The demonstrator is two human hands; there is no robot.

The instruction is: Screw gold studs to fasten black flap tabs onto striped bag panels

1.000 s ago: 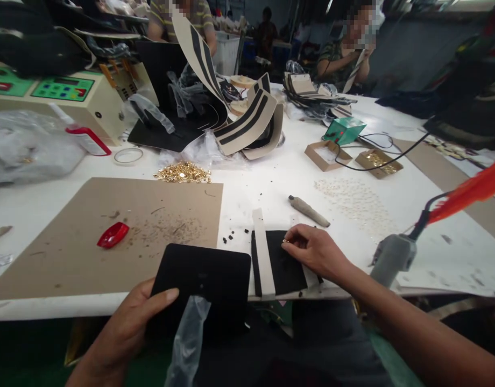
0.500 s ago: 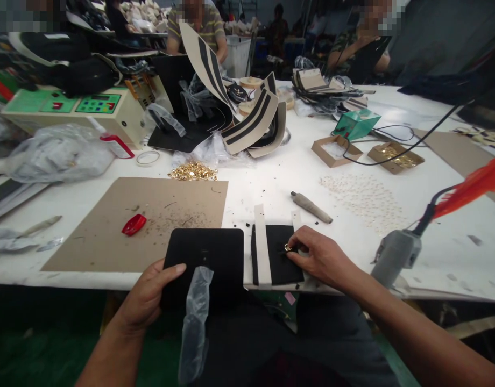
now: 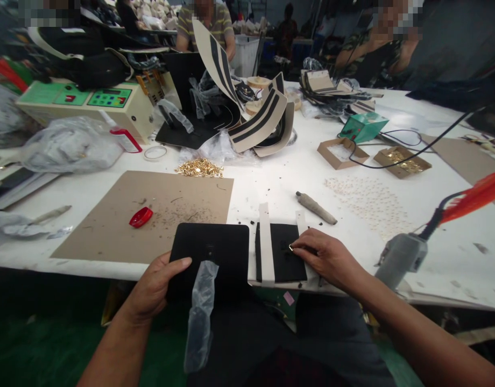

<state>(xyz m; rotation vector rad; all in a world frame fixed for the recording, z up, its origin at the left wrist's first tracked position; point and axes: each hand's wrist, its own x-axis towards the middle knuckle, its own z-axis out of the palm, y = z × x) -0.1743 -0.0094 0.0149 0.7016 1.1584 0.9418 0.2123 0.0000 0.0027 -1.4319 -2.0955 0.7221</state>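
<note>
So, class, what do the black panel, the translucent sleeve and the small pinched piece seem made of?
Black panel: perhaps leather or coated board, matte; smooth, even face.
Translucent sleeve: probably thin plastic; crinkled, slightly shiny.
Small pinched piece: likely metal; golden glint.

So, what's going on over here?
A person's left hand is holding a black panel, with a length of cloudy plastic hanging down its front. The right hand pinches a small gold-coloured piece at a black pad; whether the two touch is hard to tell. A pale strip lies across the pad. Farther back, a pile of gold-coloured bits sits beside a brown board.
</note>
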